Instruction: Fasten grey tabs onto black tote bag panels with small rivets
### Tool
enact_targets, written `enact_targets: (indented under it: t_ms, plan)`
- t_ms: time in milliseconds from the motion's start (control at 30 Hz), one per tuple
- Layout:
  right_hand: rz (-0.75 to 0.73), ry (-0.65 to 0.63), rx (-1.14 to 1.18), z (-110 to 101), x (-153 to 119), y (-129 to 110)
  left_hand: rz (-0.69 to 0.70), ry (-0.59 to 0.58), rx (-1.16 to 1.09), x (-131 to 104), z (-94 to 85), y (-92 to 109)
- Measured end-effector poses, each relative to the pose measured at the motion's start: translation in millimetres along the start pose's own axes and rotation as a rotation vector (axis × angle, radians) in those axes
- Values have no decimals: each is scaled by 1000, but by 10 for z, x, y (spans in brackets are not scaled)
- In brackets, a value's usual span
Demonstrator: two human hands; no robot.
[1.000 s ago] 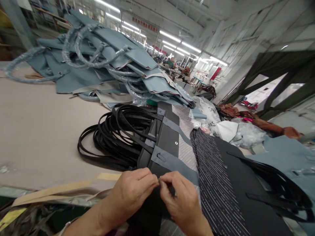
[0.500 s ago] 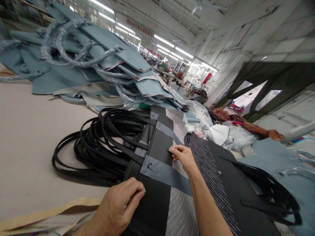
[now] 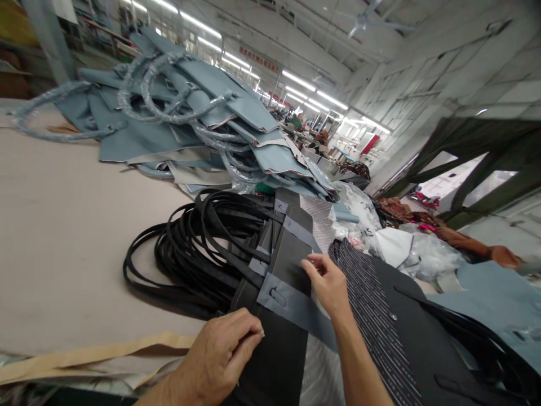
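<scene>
Black panel [image 3: 288, 255] lay long-axis 7-to-1 o'clock, straps [image 3: 180, 299] looped toward 9, left hand [image 3: 222, 351] pinched narrow, contents unclear, right hand [image 3: 332, 283] at panel's 3-o'clock edge, grip undeterminable.

Lying overlapped from near to far as black panels [image 3: 289, 259], bearing grey strips [image 3: 293, 307] across, trailing looped black straps [image 3: 181, 270] leftward and showing pale striped fabric [image 3: 323, 366] along the right.

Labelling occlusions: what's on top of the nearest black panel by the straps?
Two gray strips cross the black panel. In view, the right hand overlaps its right edge and the left hand its near left; contact is unclear. Whatever lies beneath strips and behind hands is hidden.
</scene>
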State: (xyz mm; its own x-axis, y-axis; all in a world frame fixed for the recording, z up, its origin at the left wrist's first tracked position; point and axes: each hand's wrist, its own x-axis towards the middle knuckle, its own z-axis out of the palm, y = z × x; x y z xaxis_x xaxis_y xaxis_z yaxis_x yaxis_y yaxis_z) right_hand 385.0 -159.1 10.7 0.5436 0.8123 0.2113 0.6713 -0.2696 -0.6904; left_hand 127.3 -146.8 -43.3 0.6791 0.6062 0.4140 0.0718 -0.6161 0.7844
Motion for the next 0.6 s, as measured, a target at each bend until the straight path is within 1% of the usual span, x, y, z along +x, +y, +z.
enact_targets:
  t_ms: [33, 100, 167, 200, 267, 333, 367, 400, 433, 467, 500, 533, 567, 600]
  plan:
    - [-125, -18, -27, 51, -102, -168, -4, -8, -12, 3, -14, -2]
    - [-342, -112, -125, 212, -289, -476, 2, -12, -43, 8, -45, -6]
    - [-457, -187, -258, 401, -417, -674, 5, -3, -58, -7, -72, 16]
    - [-494, -193, -323, 479, -460, -719, 13, 4, -52, -29, -83, 48]
    - [-587, -164, -436, 575, -507, -716, 59, 29, -20, -94, -109, 151]
    - [-725, -95, -529, 615, -492, -635, 138, 56, 5, -162, -181, 263]
    - [-815, -46, -565, 630, -463, -587, 171, 47, -6, -194, -261, 307]
    - [-899, -18, -606, 643, -427, -543, 177, 61, -31, -231, -386, 345]
    - [-953, 1, -644, 653, -393, -509, 157, 97, -57, -282, -561, 384]
    - [-994, 6, -665, 656, -368, -486, 124, 158, -71, -350, -788, 433]
    - [-1009, 6, -671, 650, -354, -474, 74, 261, -71, -437, -1060, 499]
    - [-1004, 5, -656, 636, -349, -469, -3, 434, -24, -539, -1366, 584]
    - [-985, 9, -625, 617, -351, -468, -72, 653, 73, -648, -1687, 686]
    - [-953, 19, -585, 594, -354, -471, -97, 822, 128, -757, -2000, 801]
